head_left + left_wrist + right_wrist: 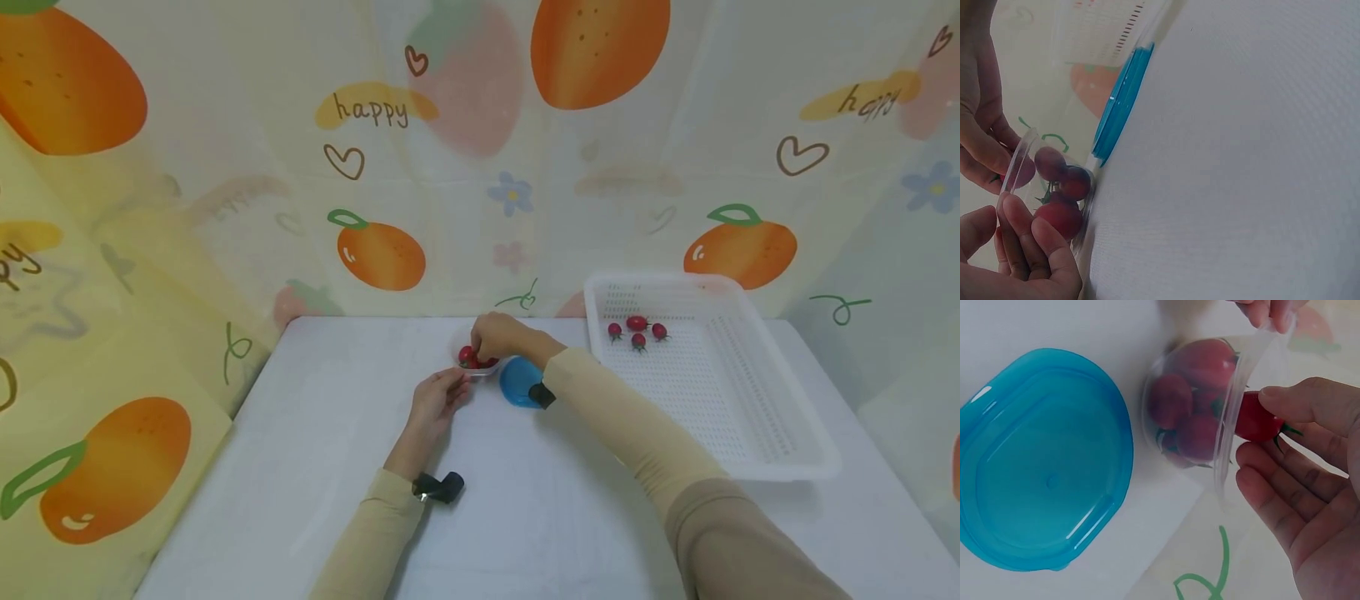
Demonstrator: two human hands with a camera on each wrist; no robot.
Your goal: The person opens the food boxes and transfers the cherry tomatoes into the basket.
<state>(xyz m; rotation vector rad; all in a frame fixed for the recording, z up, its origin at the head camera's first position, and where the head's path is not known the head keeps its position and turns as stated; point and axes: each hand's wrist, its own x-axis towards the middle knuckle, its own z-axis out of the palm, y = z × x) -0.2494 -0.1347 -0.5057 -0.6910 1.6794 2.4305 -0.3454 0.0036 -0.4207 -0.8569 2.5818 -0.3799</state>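
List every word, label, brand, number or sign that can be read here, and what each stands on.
"happy": fruit-print backdrop, upper left of centre.
"happy": same backdrop, upper right.
"py", cut off by the head view's edge: backdrop's left side.
Faint brownish lettering right of that: too blurred to read.
No readable text on the blue lid, clear container or white basket.

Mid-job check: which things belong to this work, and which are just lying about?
In the job:
clear plastic tub of red tomatoes
glossy red tomato pinched by the right hand
left hand, holding the tub's rim
probably, white perforated plastic basket with four red tomatoes
probably, translucent blue plastic lid beside the tub

Just there:
fruit-printed pale backdrop
white tabletop
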